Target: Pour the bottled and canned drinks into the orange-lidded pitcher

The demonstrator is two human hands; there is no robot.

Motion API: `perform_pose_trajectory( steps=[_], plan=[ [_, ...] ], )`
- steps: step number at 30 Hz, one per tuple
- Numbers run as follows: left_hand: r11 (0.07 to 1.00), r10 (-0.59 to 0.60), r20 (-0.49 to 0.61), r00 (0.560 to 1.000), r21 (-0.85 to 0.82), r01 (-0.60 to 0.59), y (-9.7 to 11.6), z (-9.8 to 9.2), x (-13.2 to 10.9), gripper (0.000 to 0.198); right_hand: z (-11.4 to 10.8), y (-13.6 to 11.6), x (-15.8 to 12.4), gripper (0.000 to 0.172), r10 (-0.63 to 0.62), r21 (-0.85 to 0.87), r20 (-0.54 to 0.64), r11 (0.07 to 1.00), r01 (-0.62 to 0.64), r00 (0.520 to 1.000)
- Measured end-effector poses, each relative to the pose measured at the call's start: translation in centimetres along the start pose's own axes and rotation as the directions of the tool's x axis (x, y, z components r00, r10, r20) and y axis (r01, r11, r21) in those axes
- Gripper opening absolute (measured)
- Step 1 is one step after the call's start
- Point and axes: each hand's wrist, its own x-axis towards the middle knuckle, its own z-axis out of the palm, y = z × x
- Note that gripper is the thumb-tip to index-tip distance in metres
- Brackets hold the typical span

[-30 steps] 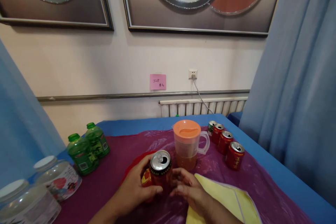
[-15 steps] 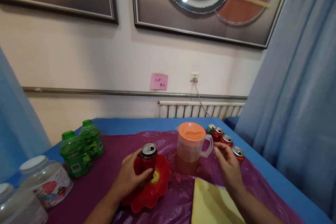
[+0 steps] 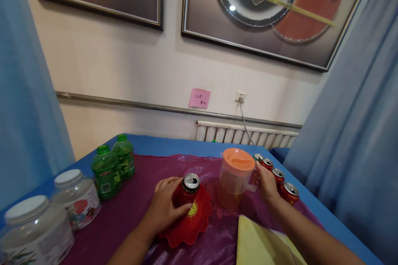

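Observation:
My left hand [image 3: 166,209] is wrapped round a dark red drink can [image 3: 189,188], its top open, which stands upright on a red scalloped plate [image 3: 199,230]. To the right is a clear plastic pitcher [image 3: 230,192] with an orange lid [image 3: 239,160] and amber liquid in its lower part. My right hand [image 3: 265,180] has its fingers closed round the pitcher's handle. The pitcher appears to rest on the purple sheet. Its handle is partly hidden by my fingers.
Several opened cans [image 3: 290,193] line the table's right side. On the left are two green bottles [image 3: 105,174] and two clear jars [image 3: 37,232] with white lids. A yellow cloth [image 3: 261,242] lies in front of the pitcher. A purple plastic sheet [image 3: 149,169] covers the blue table.
My right hand, apart from the pitcher before, has closed on its handle. My left hand keeps hold of the can on the plate. The whole view has shifted and tilted slightly.

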Motion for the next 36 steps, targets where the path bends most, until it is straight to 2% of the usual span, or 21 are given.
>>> perform_pose_trajectory(
  steps=[3, 5, 11, 16, 20, 26, 36],
  plan=[
    [1.0, -0.021, -0.018, 1.0, -0.001, 0.021, 0.0, -0.3, -0.1, 0.064, 0.8, -1.0, 0.8, 0.059, 0.085, 0.018, 0.042, 0.996, -0.086, 0.995],
    [0.999, -0.031, -0.028, 0.999, -0.009, 0.03, 0.0, -0.3, -0.1, 0.063, 1.1, -1.9, 1.2, 0.058, 0.078, -0.003, 0.073, 0.997, -0.078, 0.994],
    [0.999, -0.032, -0.005, 0.999, -0.031, 0.032, 0.1, -0.2, -0.3, 0.064, 1.7, -5.9, 2.4, 0.059, -0.046, -0.192, 0.203, 0.978, 0.086, 0.978],
    [0.999, -0.016, 0.027, 1.0, -0.05, 0.017, 0.6, -0.4, -0.4, 0.056, 2.6, -9.4, 3.1, 0.059, -0.068, -0.34, 0.329, 0.922, 0.186, 0.942],
    [0.998, -0.006, 0.029, 1.0, -0.063, 0.008, 0.9, -0.6, -0.5, 0.056, 3.3, -11.2, 3.4, 0.057, -0.092, -0.41, 0.395, 0.873, 0.265, 0.914],
    [0.996, 0.005, 0.029, 1.0, -0.091, -0.002, 0.9, -0.5, -0.6, 0.056, 4.1, -12.4, 3.6, 0.059, -0.141, -0.413, 0.433, 0.847, 0.335, 0.89],
    [0.993, -0.008, 0.022, 1.0, -0.12, 0.01, 1.2, -0.4, -0.9, 0.06, 4.7, -12.5, 3.3, 0.055, -0.196, -0.426, 0.525, 0.781, 0.456, 0.828]
  ],
)
